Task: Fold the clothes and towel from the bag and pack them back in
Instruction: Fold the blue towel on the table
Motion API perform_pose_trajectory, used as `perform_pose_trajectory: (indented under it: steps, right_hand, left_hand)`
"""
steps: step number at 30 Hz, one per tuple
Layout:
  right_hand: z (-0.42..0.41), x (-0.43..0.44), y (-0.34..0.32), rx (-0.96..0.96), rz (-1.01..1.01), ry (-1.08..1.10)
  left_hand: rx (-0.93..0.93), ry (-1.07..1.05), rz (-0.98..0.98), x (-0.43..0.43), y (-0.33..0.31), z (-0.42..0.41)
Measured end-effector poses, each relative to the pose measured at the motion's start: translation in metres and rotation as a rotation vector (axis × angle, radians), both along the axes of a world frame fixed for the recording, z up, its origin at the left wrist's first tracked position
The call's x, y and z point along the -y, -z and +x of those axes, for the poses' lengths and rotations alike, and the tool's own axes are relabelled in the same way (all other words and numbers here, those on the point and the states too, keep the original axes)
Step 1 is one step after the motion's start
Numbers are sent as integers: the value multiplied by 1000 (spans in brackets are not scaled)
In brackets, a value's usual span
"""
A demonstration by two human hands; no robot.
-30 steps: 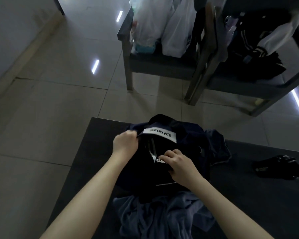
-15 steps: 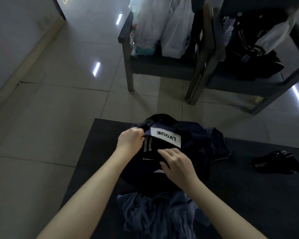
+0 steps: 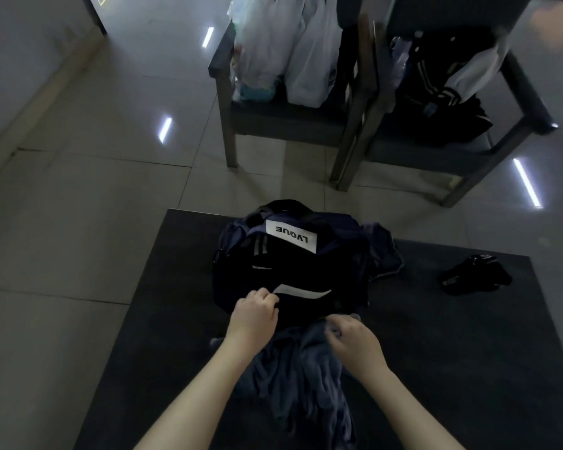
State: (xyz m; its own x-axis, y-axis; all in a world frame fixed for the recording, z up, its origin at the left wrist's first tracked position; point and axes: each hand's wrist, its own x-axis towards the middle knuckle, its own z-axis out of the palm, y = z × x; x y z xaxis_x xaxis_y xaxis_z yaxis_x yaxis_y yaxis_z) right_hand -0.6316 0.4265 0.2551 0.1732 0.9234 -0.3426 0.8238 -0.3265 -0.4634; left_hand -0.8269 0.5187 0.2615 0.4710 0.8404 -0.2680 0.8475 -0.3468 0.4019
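Observation:
A dark bag [image 3: 293, 235] with a white "LVQUE" label stands on the black table [image 3: 468, 352], crammed with dark clothes. A black garment [image 3: 290, 274] with white stripes and a white swoosh lies on top of the pile. My left hand [image 3: 254, 315] grips the near edge of this garment with curled fingers. My right hand [image 3: 353, 341] pinches the top of a crumpled grey-blue towel [image 3: 299, 384] that lies on the table just in front of the bag. A navy garment [image 3: 382, 251] spills out on the bag's right side.
A small black bundle [image 3: 475, 276] lies at the table's right. Beyond the table are two dark chairs [image 3: 293, 121] on a tiled floor, one with white plastic bags [image 3: 286, 53], the other with a black-and-white jacket [image 3: 442, 92].
Both hands have come back from the bag's opening toward me. The left now holds the black garment's near edge; the right has dropped onto the grey-blue towel.

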Motion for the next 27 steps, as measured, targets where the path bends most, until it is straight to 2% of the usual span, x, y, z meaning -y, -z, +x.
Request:
perform_pose_trajectory:
  steps: [5, 9, 12, 15, 17, 20, 27]
  right_hand:
    - [11, 40, 28, 30, -159, 3]
    - [25, 43, 55, 130, -188, -107]
    - [33, 37, 85, 184, -160, -234]
    - [39, 40, 117, 219, -105, -321]
    - [43, 47, 130, 235, -28, -329]
    - [60, 59, 142, 263, 100, -354]
    - [114, 100, 139, 102, 267, -326]
  left_hand:
    - [-58, 69, -270, 54, 37, 15]
    - [-14, -51, -435, 81, 71, 24]
    - [-13, -130, -438, 98, 99, 31]
    - [-111, -189, -413, 115, 123, 43]
    - [-199, -191, -328, 130, 134, 55]
    - [-172, -251, -199, 152, 140, 74]
    - [-193, -415, -271, 171, 139, 98]
